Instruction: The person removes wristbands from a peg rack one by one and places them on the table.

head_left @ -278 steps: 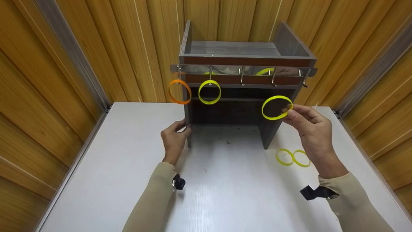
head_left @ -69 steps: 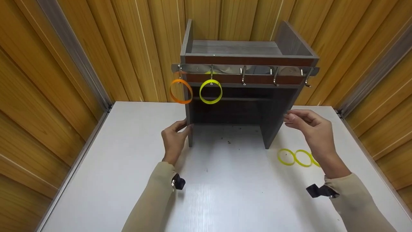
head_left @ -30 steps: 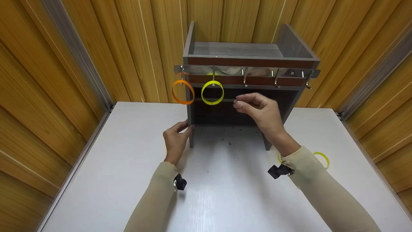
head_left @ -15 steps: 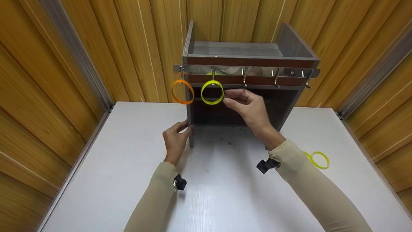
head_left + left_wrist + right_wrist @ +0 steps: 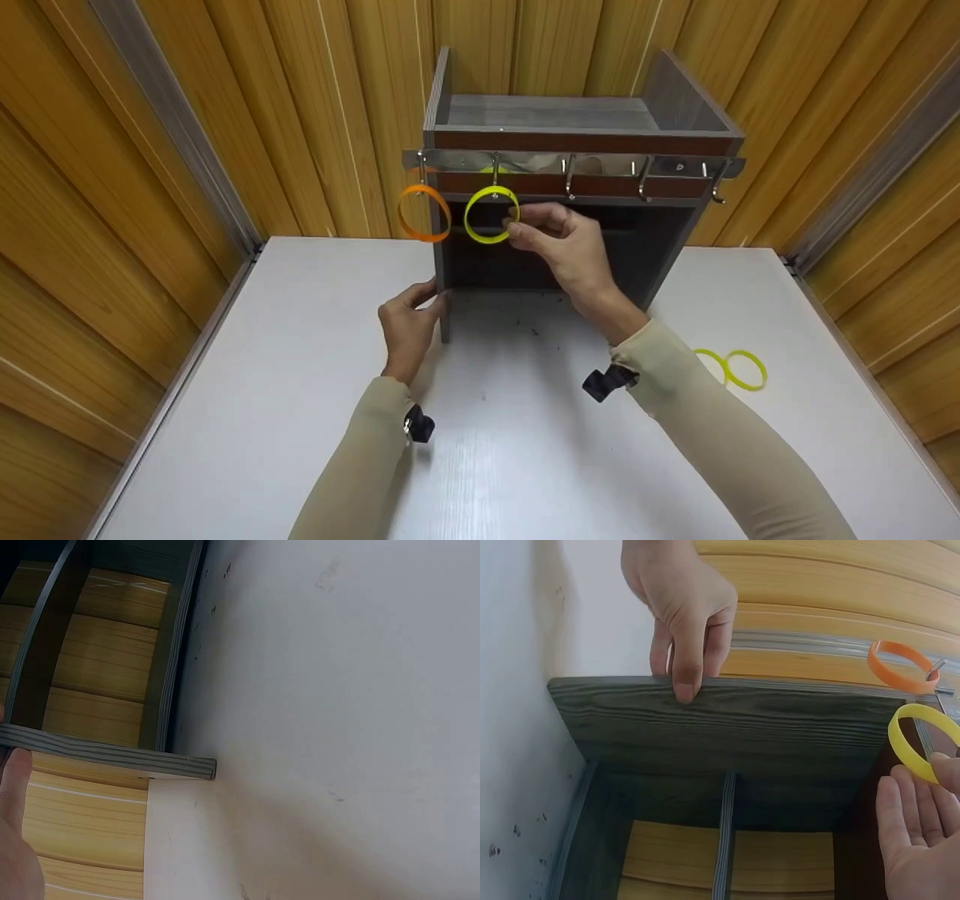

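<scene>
An orange ring (image 5: 400, 214) and a yellow ring (image 5: 467, 217) hang from the two leftmost hooks of a metal hook rail (image 5: 600, 163) on the front of a small grey shelf unit (image 5: 585, 135). My right hand (image 5: 574, 251) pinches the yellow ring at its lower right edge between thumb and fingers. In the right wrist view, the thumb lies over the band of this yellow ring (image 5: 900, 746). My left hand (image 5: 406, 326) grips the shelf's left side panel (image 5: 780, 709) low down, thumb on the inner face and fingers outside.
Two yellow rings (image 5: 763, 375) lie on the white table (image 5: 525, 465) to the right, one partly behind my right sleeve. The three hooks on the right carry nothing. Wood-patterned walls (image 5: 337, 112) stand behind and at both sides. Dark specks lie under the shelf.
The yellow ring my right hand held earlier was laid on the table at right. That hand then moved left and took hold of the hanging yellow ring. The left hand stays put.
</scene>
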Motion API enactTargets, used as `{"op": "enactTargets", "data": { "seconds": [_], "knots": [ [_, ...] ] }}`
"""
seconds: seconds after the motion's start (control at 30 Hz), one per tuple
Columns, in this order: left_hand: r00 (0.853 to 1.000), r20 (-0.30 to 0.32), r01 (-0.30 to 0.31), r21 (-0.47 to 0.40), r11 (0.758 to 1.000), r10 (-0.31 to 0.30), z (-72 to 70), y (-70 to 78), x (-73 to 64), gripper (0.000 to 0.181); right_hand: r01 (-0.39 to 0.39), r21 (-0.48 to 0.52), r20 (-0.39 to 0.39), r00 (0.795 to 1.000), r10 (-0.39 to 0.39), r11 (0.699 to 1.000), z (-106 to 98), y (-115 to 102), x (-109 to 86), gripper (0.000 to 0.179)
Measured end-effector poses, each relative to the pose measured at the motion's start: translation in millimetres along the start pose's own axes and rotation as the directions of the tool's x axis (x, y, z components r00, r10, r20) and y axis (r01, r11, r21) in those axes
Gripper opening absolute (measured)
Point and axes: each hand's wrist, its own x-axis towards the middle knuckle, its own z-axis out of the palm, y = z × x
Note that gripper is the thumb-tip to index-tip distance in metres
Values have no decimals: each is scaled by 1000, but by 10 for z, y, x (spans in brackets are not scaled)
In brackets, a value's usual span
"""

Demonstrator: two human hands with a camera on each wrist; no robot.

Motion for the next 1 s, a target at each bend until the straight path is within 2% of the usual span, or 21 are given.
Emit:
{"op": "enactTargets", "data": {
  "seconds": [0.27, 0.57, 1.0],
  "knots": [
    [1000, 6, -1, -6, 1000, 1, 5, -3, 7, 23, 49, 63, -40, 998, -46, 997, 45, -35, -3, 21],
    [1000, -6, -9, -28, 1000, 9, 14, -17, 14, 21, 50, 117, -66, 997, -43, 992, 61, -106, -46, 20],
    [1000, -10, -26, -19, 999, 26, 13, -26, 0, 21, 94, 148, -46, 995, -88, 984, -46, -192, -208, 24]
  ]
}}
